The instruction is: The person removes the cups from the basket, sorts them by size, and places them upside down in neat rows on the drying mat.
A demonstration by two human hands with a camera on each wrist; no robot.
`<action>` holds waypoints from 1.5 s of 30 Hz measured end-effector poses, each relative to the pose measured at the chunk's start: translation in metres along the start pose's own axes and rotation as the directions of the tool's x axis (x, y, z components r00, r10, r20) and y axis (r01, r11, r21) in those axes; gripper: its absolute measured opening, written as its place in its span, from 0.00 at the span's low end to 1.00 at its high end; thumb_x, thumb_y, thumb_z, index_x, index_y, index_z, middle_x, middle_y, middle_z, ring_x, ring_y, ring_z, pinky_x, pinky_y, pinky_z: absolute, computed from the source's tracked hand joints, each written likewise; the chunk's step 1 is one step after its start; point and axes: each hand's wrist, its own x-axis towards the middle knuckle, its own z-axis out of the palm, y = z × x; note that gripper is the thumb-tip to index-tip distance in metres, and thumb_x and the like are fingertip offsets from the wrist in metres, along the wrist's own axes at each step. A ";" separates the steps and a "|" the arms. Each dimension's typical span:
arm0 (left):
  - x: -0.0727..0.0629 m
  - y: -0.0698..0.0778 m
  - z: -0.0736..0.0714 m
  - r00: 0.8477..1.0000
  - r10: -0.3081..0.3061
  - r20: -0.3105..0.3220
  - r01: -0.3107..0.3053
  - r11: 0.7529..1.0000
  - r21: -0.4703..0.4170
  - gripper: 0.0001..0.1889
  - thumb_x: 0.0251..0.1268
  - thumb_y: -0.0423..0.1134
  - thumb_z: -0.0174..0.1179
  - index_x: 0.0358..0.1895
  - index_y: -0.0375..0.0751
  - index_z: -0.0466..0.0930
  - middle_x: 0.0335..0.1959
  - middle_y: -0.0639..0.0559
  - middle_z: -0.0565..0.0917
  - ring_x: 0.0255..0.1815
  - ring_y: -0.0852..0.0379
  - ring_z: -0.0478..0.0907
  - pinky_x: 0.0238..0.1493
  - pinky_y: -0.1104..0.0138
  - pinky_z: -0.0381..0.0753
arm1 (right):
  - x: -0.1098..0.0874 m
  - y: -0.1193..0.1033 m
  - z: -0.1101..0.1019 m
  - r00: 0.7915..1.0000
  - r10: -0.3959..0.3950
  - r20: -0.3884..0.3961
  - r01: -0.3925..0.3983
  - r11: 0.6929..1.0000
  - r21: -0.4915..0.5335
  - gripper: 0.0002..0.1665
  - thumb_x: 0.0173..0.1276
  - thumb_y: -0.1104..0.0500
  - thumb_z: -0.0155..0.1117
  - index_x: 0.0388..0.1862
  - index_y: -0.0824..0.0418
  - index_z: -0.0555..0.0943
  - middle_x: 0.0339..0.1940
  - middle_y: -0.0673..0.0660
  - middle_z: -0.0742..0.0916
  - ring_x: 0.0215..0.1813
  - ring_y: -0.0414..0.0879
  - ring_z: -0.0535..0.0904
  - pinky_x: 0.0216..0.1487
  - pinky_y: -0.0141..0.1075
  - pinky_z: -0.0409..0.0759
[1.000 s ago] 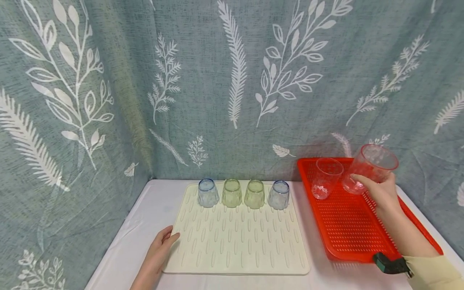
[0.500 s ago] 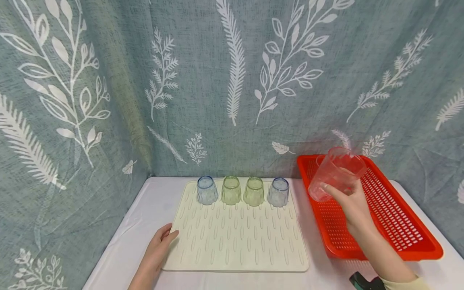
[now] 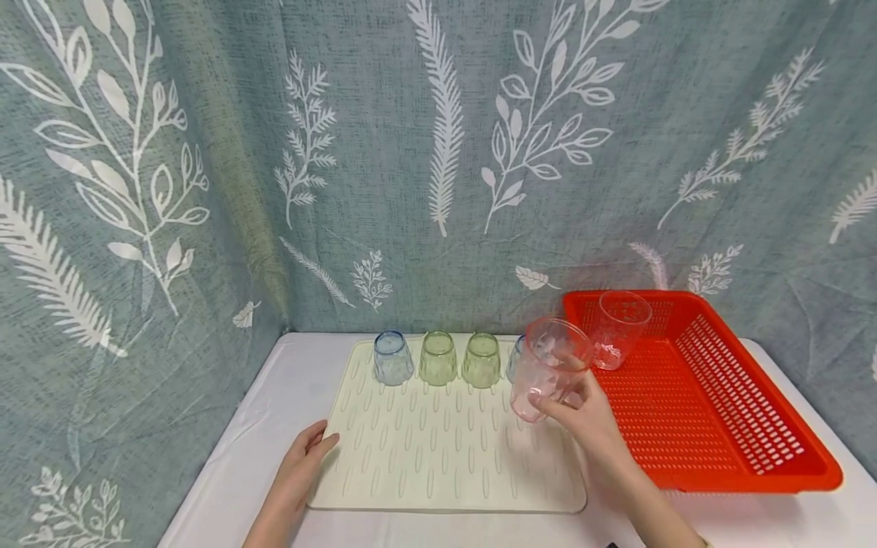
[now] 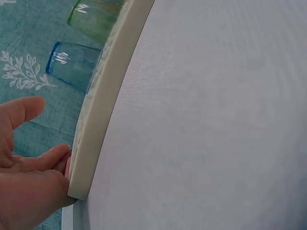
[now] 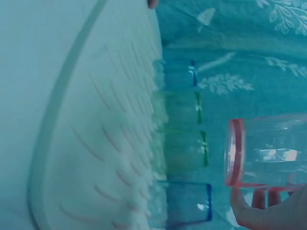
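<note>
My right hand [image 3: 572, 407] grips a clear pink-tinted tumbler [image 3: 541, 369] by its side. It is held over the right part of the cream ridged mat [image 3: 425, 464], mouth up and leaning slightly right. In the right wrist view the tumbler's thick pink base [image 5: 235, 153] points toward the mat, with fingers [image 5: 244, 208] along its side. My left hand [image 3: 304, 460] rests at the mat's left edge, its fingers touching the mat's side and its thumb standing apart in the left wrist view.
Along the mat's back edge stand two green glasses [image 3: 438, 361] between two blue glasses [image 3: 393, 361], the right blue one partly behind the tumbler. A red perforated basket [image 3: 685, 426] at right holds another clear tumbler [image 3: 620, 331]. A patterned curtain [image 3: 384, 190] hangs behind.
My right hand has carried the tumbler left, from over the red basket, past the other tumbler, to above the mat. The left hand stays at the mat's edge.
</note>
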 end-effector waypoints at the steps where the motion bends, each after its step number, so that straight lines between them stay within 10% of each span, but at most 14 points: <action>1: 0.000 0.000 0.000 1.000 0.002 0.002 -0.002 1.000 -0.003 0.36 0.72 0.40 0.53 0.74 0.24 0.48 0.69 0.27 0.57 0.70 0.36 0.55 0.70 0.48 0.53 | 0.000 0.003 0.003 1.000 -0.006 0.006 0.006 1.000 -0.014 0.44 0.58 0.61 0.74 0.71 0.54 0.63 0.61 0.61 0.75 0.61 0.54 0.72 0.56 0.40 0.76; 7: -0.001 0.000 0.000 1.000 -0.003 0.004 0.003 1.000 0.014 0.37 0.72 0.42 0.53 0.74 0.24 0.47 0.70 0.27 0.57 0.70 0.36 0.55 0.71 0.48 0.54 | 0.002 0.023 0.018 0.997 -0.061 0.040 0.064 0.994 -0.084 0.44 0.52 0.61 0.78 0.68 0.57 0.69 0.61 0.60 0.73 0.62 0.56 0.69 0.62 0.55 0.72; 21: 0.000 0.002 0.004 1.000 -0.005 0.006 0.005 1.000 0.023 0.37 0.72 0.43 0.53 0.74 0.25 0.48 0.71 0.28 0.56 0.71 0.37 0.55 0.70 0.49 0.55 | -0.003 0.042 0.033 0.993 -0.031 0.110 0.038 0.997 -0.064 0.46 0.45 0.62 0.80 0.65 0.59 0.72 0.62 0.59 0.73 0.63 0.56 0.69 0.60 0.52 0.75; 29: -0.011 0.015 0.017 0.992 0.123 -0.022 -0.113 0.959 0.261 0.35 0.71 0.43 0.56 0.72 0.27 0.55 0.71 0.24 0.55 0.72 0.28 0.50 0.69 0.38 0.50 | -0.003 0.046 0.038 0.992 -0.036 0.121 0.050 0.992 -0.115 0.45 0.44 0.59 0.82 0.64 0.58 0.73 0.60 0.58 0.74 0.62 0.55 0.69 0.61 0.54 0.73; 34: -0.027 0.032 0.039 0.970 0.244 -0.004 -0.232 0.928 0.290 0.31 0.69 0.42 0.59 0.71 0.35 0.62 0.71 0.31 0.60 0.72 0.31 0.53 0.68 0.36 0.52 | -0.004 0.046 0.040 0.990 -0.082 0.119 0.101 0.981 -0.166 0.44 0.41 0.61 0.82 0.61 0.57 0.75 0.56 0.56 0.75 0.58 0.52 0.70 0.59 0.52 0.75; 45: -0.052 0.055 0.093 0.865 0.444 0.236 -0.433 0.896 -0.099 0.31 0.61 0.38 0.68 0.68 0.49 0.69 0.64 0.50 0.73 0.62 0.43 0.72 0.61 0.58 0.74 | -0.008 0.040 0.047 0.956 -0.243 0.166 0.289 0.881 -0.374 0.46 0.36 0.60 0.84 0.59 0.56 0.76 0.52 0.54 0.77 0.53 0.51 0.73 0.52 0.47 0.76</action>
